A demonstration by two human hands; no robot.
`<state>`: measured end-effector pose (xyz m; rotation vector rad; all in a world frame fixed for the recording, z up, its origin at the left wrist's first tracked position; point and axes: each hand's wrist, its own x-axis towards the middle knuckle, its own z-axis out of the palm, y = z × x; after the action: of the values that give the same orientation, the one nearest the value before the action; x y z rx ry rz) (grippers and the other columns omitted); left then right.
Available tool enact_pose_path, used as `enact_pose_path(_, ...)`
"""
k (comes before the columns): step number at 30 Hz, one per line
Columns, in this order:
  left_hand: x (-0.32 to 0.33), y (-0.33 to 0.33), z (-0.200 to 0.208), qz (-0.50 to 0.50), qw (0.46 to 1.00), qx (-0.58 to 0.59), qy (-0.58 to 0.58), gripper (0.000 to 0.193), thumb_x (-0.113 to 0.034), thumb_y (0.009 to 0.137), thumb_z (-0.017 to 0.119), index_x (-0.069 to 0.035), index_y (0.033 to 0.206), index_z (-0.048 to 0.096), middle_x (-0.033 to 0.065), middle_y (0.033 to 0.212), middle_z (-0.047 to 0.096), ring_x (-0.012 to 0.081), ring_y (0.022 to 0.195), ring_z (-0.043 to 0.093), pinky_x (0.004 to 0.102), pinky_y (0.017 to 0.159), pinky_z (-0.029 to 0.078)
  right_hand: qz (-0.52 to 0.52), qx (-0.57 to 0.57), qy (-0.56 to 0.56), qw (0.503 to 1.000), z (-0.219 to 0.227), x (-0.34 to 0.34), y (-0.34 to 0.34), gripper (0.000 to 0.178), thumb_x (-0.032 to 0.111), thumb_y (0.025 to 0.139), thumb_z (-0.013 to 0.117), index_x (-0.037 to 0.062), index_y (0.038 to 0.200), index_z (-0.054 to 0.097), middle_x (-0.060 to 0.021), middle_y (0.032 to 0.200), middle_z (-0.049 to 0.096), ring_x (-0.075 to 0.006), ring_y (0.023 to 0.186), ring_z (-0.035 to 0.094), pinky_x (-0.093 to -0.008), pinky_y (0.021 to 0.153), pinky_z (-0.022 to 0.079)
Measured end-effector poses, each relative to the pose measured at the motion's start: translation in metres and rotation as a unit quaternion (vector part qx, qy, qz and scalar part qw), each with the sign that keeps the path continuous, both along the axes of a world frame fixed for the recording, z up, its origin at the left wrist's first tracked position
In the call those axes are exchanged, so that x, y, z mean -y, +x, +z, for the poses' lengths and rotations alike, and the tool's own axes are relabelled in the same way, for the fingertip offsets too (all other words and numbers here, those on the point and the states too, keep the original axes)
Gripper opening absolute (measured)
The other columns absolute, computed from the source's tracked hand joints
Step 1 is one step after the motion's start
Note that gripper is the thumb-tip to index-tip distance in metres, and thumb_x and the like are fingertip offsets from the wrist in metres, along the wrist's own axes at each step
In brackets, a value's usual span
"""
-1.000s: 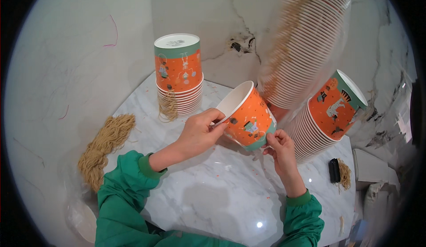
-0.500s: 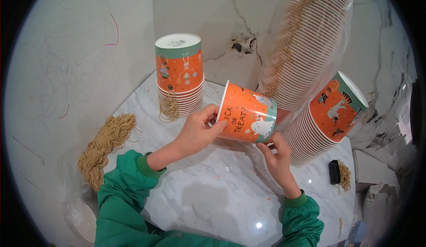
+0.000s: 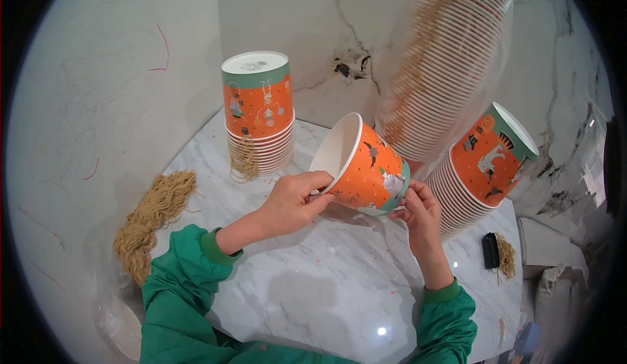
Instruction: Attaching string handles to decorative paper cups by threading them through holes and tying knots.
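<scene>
- One orange cup (image 3: 372, 174) (white inside) tilts above the worktop (image 3: 353, 285)
- Left hand (image 3: 294, 202) pinches its rim, right hand (image 3: 420, 217) its base
- Tan strings (image 3: 153, 223) lie at the left edge

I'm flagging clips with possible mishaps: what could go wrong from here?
The tilted paper bucket is held by the left hand at its rim and the right hand at its base; a loosened pinch might let it slip.

The right bucket stack looks close to the right hand, so an outward swing might knock it.

Tan strands hang against the left bucket stack and might snag if it is lifted.
</scene>
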<state>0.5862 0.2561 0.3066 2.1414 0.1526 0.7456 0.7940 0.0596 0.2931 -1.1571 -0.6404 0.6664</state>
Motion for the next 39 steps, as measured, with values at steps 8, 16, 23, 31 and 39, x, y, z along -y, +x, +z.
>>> enact_pose_path(8, -0.007, 0.004, -0.006, -0.012, 0.994, 0.054, 0.098, 0.015, -0.002, 0.087, 0.065, -0.002, 0.102, 0.063, 0.0113, 0.088, 0.065, 0.0282, 0.070, 0.061, 0.0369, 0.061, 0.048, 0.001, -0.021, 0.012, 1.000, 0.002, 0.004, 0.004, 0.031, 0.009, 0.097, 0.069, 0.0024, 0.123, 0.055, -0.0024, 0.099, 0.067, -0.0114, 0.084, 0.064, -0.0266, 0.069, 0.054)
enact_pose_path(16, -0.008, 0.003, -0.005, 0.013, 0.998, 0.014, 0.065, 0.012, -0.005, 0.088, 0.064, -0.002, 0.100, 0.061, 0.0125, 0.085, 0.064, 0.0292, 0.067, 0.062, 0.0370, 0.060, 0.047, 0.011, 0.056, 0.001, 0.998, -0.014, -0.001, -0.002, 0.022, 0.001, 0.094, 0.069, 0.0052, 0.110, 0.054, -0.0022, 0.102, 0.065, -0.0105, 0.085, 0.062, -0.0269, 0.072, 0.054)
enact_pose_path(23, -0.006, -0.001, 0.004, 0.004, 0.999, -0.032, -0.019, 0.015, -0.007, 0.093, 0.067, 0.000, 0.106, 0.065, 0.0052, 0.089, 0.067, 0.0113, 0.072, 0.058, 0.0268, 0.064, 0.048, 0.036, 0.100, -0.015, 0.994, -0.017, -0.003, -0.008, 0.024, -0.001, 0.092, 0.072, 0.0059, 0.106, 0.054, 0.0000, 0.100, 0.061, -0.0081, 0.089, 0.061, -0.0257, 0.074, 0.055)
enact_pose_path(31, -0.005, -0.003, 0.010, -0.017, 0.999, 0.010, -0.051, 0.019, -0.012, 0.095, 0.065, -0.001, 0.111, 0.062, 0.0051, 0.089, 0.073, 0.0073, 0.068, 0.062, 0.0266, 0.059, 0.049, 0.004, 0.305, -0.047, 0.951, -0.030, -0.004, -0.009, 0.024, -0.001, 0.090, 0.073, 0.0038, 0.108, 0.058, 0.0000, 0.103, 0.065, -0.0092, 0.093, 0.063, -0.0248, 0.080, 0.051)
enact_pose_path(39, 0.001, -0.008, 0.021, -0.042, 0.972, 0.034, -0.228, 0.026, -0.012, 0.101, 0.061, 0.001, 0.123, 0.057, 0.0038, 0.097, 0.073, 0.0045, 0.085, 0.062, 0.0247, 0.076, 0.051, -0.015, 0.417, -0.055, 0.907, -0.034, -0.003, -0.011, 0.026, -0.003, 0.088, 0.072, 0.0036, 0.111, 0.061, -0.0011, 0.104, 0.064, -0.0109, 0.095, 0.063, -0.0257, 0.080, 0.052)
